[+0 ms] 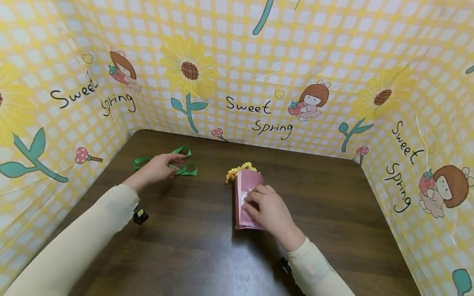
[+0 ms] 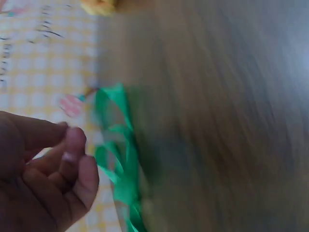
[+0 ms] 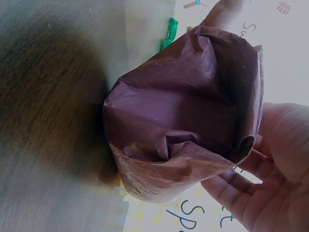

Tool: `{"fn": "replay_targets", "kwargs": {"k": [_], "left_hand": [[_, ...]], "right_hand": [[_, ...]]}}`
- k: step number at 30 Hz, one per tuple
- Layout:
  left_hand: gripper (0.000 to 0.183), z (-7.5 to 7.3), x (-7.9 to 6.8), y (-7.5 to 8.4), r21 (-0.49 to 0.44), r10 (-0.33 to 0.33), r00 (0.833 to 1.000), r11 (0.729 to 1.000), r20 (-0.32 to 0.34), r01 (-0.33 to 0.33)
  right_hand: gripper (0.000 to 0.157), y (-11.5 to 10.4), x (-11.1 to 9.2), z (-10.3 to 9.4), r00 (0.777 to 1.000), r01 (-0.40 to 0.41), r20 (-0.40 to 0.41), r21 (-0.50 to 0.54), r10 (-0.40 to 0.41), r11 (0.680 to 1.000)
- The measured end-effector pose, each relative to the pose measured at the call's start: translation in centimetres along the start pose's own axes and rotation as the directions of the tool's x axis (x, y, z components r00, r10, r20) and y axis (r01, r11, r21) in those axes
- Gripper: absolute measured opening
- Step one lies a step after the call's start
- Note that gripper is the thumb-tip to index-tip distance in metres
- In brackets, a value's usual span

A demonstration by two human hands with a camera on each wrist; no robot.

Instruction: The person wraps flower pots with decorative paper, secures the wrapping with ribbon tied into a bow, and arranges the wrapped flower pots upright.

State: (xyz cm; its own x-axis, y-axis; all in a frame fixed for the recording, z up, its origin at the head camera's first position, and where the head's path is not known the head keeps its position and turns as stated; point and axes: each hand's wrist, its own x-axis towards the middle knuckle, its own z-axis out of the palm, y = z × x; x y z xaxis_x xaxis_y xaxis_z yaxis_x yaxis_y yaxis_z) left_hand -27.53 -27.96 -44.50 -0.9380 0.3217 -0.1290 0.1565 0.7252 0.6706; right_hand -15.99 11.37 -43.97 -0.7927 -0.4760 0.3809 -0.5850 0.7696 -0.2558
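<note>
A bouquet of small yellow flowers [image 1: 232, 174] in a pink paper wrap [image 1: 254, 179] lies on the table, blooms at the far end. My right hand [image 1: 272, 211] holds the wrap from above, bent fingers on its upper face. In the right wrist view, the open lower end of the wrap [image 3: 169, 108] shows its folded inside; the stems do not show. Over a loosely looped green ribbon [image 1: 189, 169], my left hand [image 1: 160, 167] hovers with loosely bent fingers. In the left wrist view, the ribbon [image 2: 126, 169] lies beyond the fingertips, apart from them.
The dark wooden table [image 1: 192, 246] is bordered by a yellow checked cloth [image 1: 237, 78] on the far, left and right sides. Black wrist cameras [image 1: 140, 215] hang below both sleeves.
</note>
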Motion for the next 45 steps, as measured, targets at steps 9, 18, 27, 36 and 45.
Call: {"fn": "replay_targets", "kwargs": {"k": [9, 18, 27, 36, 45], "left_hand": [[0.033, -0.1, 0.9, -4.0, 0.439, -0.026, 0.994, 0.896, -0.109, 0.071], [0.029, -1.5, 1.3, -4.7, 0.332, -0.018, 0.928, 0.931, -0.371, 0.15], [0.039, -0.7, 1.9, -4.8, 0.142, -0.178, 0.914, 0.96, -0.364, 0.243], [0.021, -0.3, 2.0, -5.7, 0.487, 0.017, 0.984, 0.871, -0.175, 0.072], [0.026, -2.4, 2.0, -2.7, 0.094, -0.095, 0.985, 0.99, -0.142, 0.109]], "right_hand": [[0.013, 0.1, 0.0, 0.3, 1.0, 0.0, 0.005, 0.003, 0.0, 1.0], [0.012, 0.3, 0.2, 0.1, 1.0, 0.013, -0.007, 0.002, -0.013, 1.0], [0.013, 0.2, 0.1, 0.1, 1.0, 0.005, -0.005, 0.006, -0.005, 1.0], [0.013, 0.2, 0.3, 0.2, 1.0, 0.015, -0.007, -0.006, -0.015, 1.0], [0.013, 0.1, 0.3, 0.0, 1.0, 0.01, -0.003, 0.002, -0.01, 1.0]]}}
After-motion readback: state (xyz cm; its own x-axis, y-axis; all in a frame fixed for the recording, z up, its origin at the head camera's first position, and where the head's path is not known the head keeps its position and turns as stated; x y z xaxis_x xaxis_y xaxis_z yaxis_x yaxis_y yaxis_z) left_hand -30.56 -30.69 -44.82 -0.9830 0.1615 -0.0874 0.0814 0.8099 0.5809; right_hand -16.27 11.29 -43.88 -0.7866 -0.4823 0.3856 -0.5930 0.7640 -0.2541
